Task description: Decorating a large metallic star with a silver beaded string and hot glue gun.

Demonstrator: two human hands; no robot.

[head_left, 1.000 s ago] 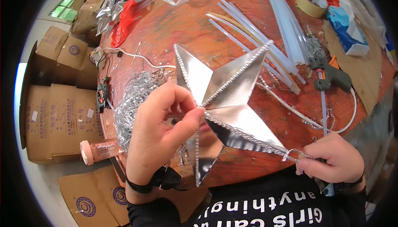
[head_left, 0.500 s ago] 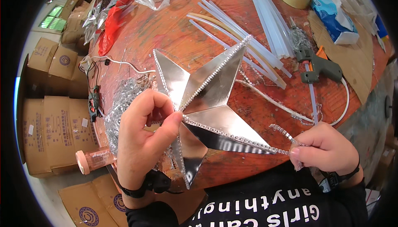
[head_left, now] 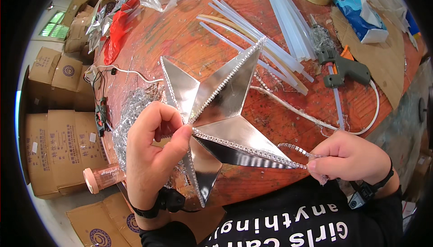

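Cardboard cartons are stacked at far left, off the table. A clear jar with a pink lid is seen at the table's left edge. Just right of it, a heap of silver trim is piled, loose and glittery, partly hidden by the left hand.

Left hand: raised over the near left of the table, thumb and index finger pinched on the silver star at its centre. Whether a trim end is also caught there cannot be told. Wrist bent up from a black sleeve, black strap worn.

The star is held between the two hands, which are kept well apart. Facets are smooth, mirror-like, sharply folded; ridges are lined with beaded trim. Beyond its upper right point, translucent glue sticks are spread, slim and thick.

Along the near right ridge a bead chain is run from centre to tip, then on to the right hand. Right hand: fingers curled, thumb clamped on the chain just beside that tip; free tail looped on the far side.

Farther right, a dark green glue gun is laid, white cable attached; a blue tissue pack is set beyond it.
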